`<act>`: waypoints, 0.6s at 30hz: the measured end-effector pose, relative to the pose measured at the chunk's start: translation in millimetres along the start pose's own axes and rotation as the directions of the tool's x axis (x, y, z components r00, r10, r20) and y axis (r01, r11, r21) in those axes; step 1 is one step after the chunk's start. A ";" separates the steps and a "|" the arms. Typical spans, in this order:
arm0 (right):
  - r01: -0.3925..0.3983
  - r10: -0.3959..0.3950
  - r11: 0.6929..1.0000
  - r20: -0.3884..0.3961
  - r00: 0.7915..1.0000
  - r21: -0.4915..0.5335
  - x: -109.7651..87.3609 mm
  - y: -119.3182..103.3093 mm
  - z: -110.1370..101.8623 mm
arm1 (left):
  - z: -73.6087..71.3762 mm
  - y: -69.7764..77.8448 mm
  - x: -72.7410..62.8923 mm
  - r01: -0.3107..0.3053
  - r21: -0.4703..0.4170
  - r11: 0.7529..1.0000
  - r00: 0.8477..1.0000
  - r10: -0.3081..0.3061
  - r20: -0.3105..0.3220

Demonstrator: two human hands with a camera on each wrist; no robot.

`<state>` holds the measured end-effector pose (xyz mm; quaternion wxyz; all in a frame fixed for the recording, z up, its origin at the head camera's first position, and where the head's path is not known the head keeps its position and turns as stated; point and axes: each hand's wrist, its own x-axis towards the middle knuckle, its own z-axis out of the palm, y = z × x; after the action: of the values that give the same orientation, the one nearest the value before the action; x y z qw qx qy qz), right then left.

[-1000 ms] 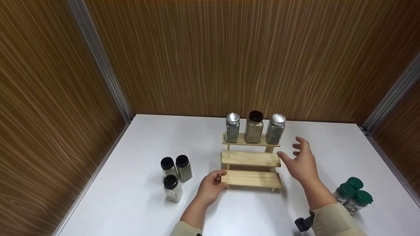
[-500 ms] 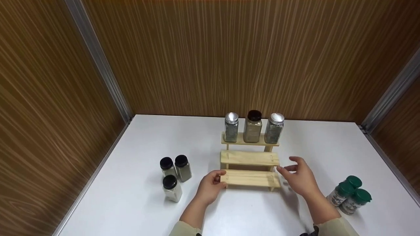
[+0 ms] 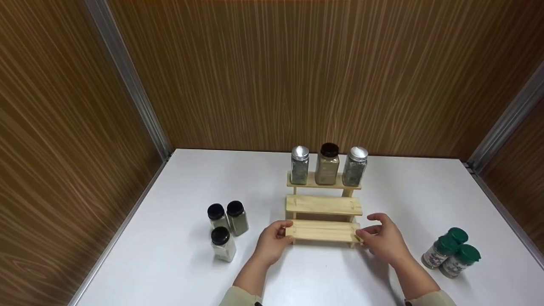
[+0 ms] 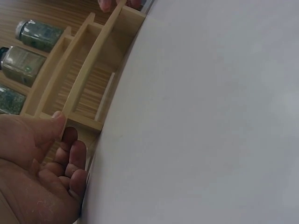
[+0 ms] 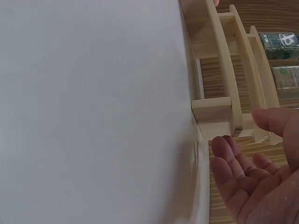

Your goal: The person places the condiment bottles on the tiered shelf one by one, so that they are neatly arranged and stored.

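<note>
A three-step wooden display rack [image 3: 324, 205] stands on the white table in the head view. My left hand [image 3: 270, 243] pinches the left end of its lowest step; in the left wrist view the left thumb [image 4: 58, 116] lies at the board's edge with the fingers curled below. At the other end of that step is my right hand [image 3: 384, 239], thumb and fingers on either side of the board. Two silver-capped jars [image 3: 300, 166] and a dark-capped jar [image 3: 327, 165] stand along the top step. The two lower steps bear no jars.
Several black-capped jars [image 3: 223, 245] stand in a group left of the rack. On the right is a cluster of green-capped bottles [image 3: 455, 262]. A wood-grain panel [image 3: 272, 76] rises behind the table, with metal-edged side panels left and right.
My right hand has come down and toward me along the rack's right side, from beside the middle step to the lowest step's end. The left hand has kept its place.
</note>
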<state>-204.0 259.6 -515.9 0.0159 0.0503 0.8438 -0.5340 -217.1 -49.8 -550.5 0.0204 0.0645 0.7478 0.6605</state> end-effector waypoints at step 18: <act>-0.045 -0.036 0.954 -0.263 0.964 -0.296 -43.9 -10.1 -30.8 | -0.4 1.8 -1.1 0.028 -0.004 1.000 1.000 -0.028 0.014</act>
<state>-160.6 280.2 -490.0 -0.0887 0.1202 0.9093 -0.3884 -215.9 -50.1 -548.7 0.0351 0.0588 0.7472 0.6611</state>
